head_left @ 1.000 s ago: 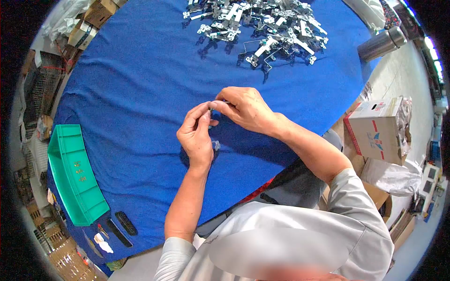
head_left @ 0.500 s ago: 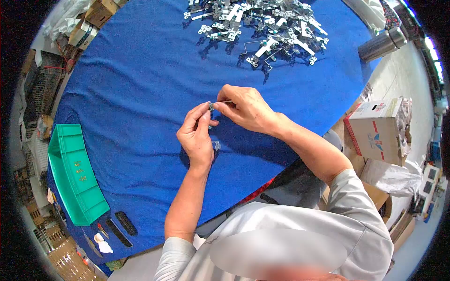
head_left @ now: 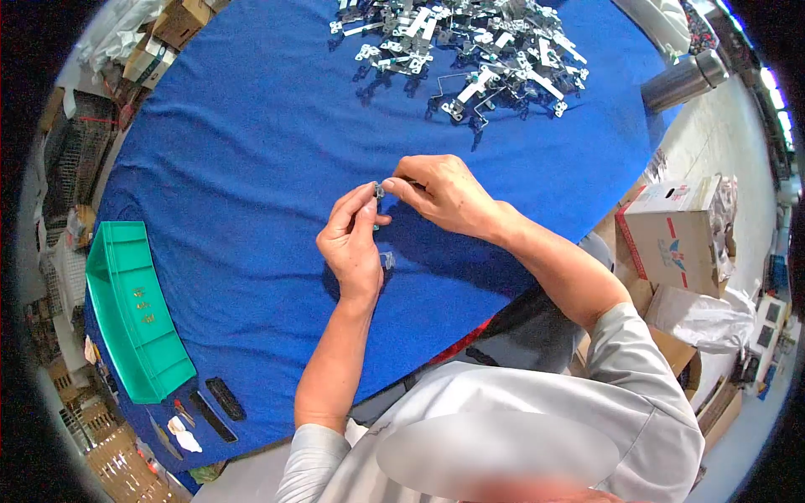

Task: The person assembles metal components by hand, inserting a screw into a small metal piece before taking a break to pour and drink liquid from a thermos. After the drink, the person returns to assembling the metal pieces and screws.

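Over the blue cloth, my left hand (head_left: 352, 251) pinches a small metal bracket (head_left: 379, 193) between thumb and fingertips. Part of that bracket is covered by the fingers. My right hand (head_left: 444, 193) is closed, its thumb and fingertips right at the bracket's upper end. A thin dark sliver shows between the right fingers, but I cannot tell what it is. Just right of my left wrist there is a small pale metal piece (head_left: 386, 260) against the cloth. Farther off lies a heap of metal bracket parts (head_left: 486, 63), some with bent wires.
A blue cloth (head_left: 226, 168) covers the table. At left stands a green tray (head_left: 172, 369) with several small brass-coloured pieces inside. Near it lie black strips (head_left: 225, 399), a white scrap (head_left: 183, 434) and small tools. A steel flask (head_left: 683, 80) lies at far right, and a cardboard box (head_left: 671, 235) stands beyond the table edge.
My right fingers have shifted slightly at the bracket, and the pale thin rod seen between them earlier no longer shows. My left hand has stayed nearly still.
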`<state>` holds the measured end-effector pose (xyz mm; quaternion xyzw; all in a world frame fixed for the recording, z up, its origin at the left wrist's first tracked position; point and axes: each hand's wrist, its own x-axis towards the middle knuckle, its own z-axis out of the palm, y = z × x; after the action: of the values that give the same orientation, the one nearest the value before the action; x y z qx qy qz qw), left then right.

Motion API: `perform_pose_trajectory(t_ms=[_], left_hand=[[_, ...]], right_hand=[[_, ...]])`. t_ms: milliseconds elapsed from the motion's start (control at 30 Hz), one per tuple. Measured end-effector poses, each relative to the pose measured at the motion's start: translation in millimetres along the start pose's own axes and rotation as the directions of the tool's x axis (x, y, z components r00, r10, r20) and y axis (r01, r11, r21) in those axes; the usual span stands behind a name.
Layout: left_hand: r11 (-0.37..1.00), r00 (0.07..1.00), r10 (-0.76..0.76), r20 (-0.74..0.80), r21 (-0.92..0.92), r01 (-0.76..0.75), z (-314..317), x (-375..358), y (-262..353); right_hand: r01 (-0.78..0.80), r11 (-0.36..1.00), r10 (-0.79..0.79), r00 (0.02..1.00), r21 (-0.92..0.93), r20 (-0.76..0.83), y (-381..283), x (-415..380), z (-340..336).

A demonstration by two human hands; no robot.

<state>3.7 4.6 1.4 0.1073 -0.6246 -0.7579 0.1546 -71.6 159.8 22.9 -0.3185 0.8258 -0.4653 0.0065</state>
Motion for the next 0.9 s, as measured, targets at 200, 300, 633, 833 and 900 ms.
perform_pose_trajectory(t_ms=[200, 300, 633, 833, 900], left_hand=[[1.000, 1.000, 0.018, 0.007, -0.001, -0.018, -0.5, 0.0, -2.4], [1.000, 1.000, 0.020, 0.001, 0.005, -0.020, 0.0, -0.2, -1.9], [1.000, 1.000, -0.007, -0.006, 0.010, 0.007, 0.3, 0.3, -0.7], [1.000, 1.000, 0.004, -0.002, -0.016, -0.005, -1.9, 1.6, -3.6], [0.997, 1.000, -0.018, -0.008, -0.073, 0.017, -0.1, 0.8, -3.5]], right_hand=[[-0.014, 0.997, 0.017, 0.999, 0.078, -0.038, -3.1, -0.3, 0.5], [0.001, 1.000, -0.001, 1.000, 0.026, -0.006, -1.2, -0.3, -1.3], [0.025, 0.998, -0.025, 1.000, 0.063, -0.001, -0.9, 0.7, -1.4], [0.047, 0.999, -0.047, 0.999, -0.016, -0.021, 2.8, 0.8, -2.2], [0.007, 1.000, -0.006, 0.999, 0.013, -0.036, 1.2, 2.0, -3.4]])
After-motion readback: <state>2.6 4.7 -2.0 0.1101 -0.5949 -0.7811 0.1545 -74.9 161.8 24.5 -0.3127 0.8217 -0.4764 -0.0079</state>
